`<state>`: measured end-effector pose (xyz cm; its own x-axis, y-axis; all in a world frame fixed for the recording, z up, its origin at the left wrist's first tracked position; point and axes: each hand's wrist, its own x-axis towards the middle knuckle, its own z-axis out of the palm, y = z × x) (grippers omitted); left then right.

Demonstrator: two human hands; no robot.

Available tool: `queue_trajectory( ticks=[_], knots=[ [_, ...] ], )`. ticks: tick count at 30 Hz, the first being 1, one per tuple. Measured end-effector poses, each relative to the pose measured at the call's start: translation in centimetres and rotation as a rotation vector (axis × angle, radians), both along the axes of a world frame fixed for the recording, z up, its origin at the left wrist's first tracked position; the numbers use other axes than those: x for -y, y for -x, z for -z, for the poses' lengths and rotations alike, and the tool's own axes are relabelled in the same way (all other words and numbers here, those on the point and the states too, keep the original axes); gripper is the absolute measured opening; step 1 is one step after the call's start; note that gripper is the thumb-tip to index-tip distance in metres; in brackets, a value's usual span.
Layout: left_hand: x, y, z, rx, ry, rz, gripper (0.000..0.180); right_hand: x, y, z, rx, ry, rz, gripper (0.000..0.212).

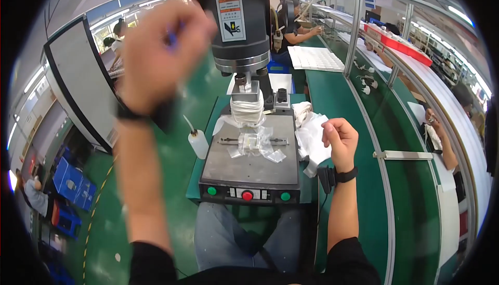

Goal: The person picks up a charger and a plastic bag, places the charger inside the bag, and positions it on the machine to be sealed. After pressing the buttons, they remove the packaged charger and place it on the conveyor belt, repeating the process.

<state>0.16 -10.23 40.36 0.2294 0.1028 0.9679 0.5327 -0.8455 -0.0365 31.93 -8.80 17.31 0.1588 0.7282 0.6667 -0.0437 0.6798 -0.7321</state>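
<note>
My left hand (pixel 161 51) is raised high to the left of the press head (pixel 228 30), smeared by motion. Its fingers look curled around a small blue thing (pixel 171 37) that I cannot make out. At the right of the press, my right hand (pixel 341 142) is held up with fingers curled toward the thumb; whatever is inside, if anything, is hidden. Beside it lies crumpled white and clear plastic (pixel 313 142). Between my hands, a bundle wrapped in white (pixel 247 111) hangs under the press head, above a small clear taped fixture (pixel 253 143) on the dark base plate (pixel 249 170).
A white squeeze bottle (pixel 197 143) with a thin nozzle stands left of the plate. Green buttons (pixel 211 191) flank a red button (pixel 247 195) on the front edge. A green conveyor (pixel 364 181) with metal posts runs along the right. Other people work farther off.
</note>
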Motion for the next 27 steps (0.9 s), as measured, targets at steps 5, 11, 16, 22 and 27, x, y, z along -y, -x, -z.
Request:
queue_trajectory(
  ticks=[5, 11, 16, 22, 27],
  knots=[
    [5.2, -9.7, 19.2, -0.273, 0.542, 0.907, 0.014, -1.3, 0.5, 2.7, 0.233, 0.029, 0.089, 0.012],
    [17.4, -23.2, 28.8, -0.201, 0.336, 2.011, 0.078, -1.8, 0.4, 4.0, 0.256, 0.116, 0.100, 0.011],
    [20.1, -19.1, 22.1, -0.178, 0.301, 1.894, 0.040, -1.5, 2.6, 7.9, 0.252, 0.221, -0.001, 0.010],
    [18.1, -13.2, 21.4, -0.272, 0.307, 1.928, 0.035, -1.5, 7.5, 10.9, 0.440, 0.395, -0.265, 0.007],
    [12.5, -7.8, 24.1, -0.509, 0.538, 1.759, 0.031, 1.9, 7.7, 3.8, 0.561, 0.056, -0.225, 0.019]
  ],
)
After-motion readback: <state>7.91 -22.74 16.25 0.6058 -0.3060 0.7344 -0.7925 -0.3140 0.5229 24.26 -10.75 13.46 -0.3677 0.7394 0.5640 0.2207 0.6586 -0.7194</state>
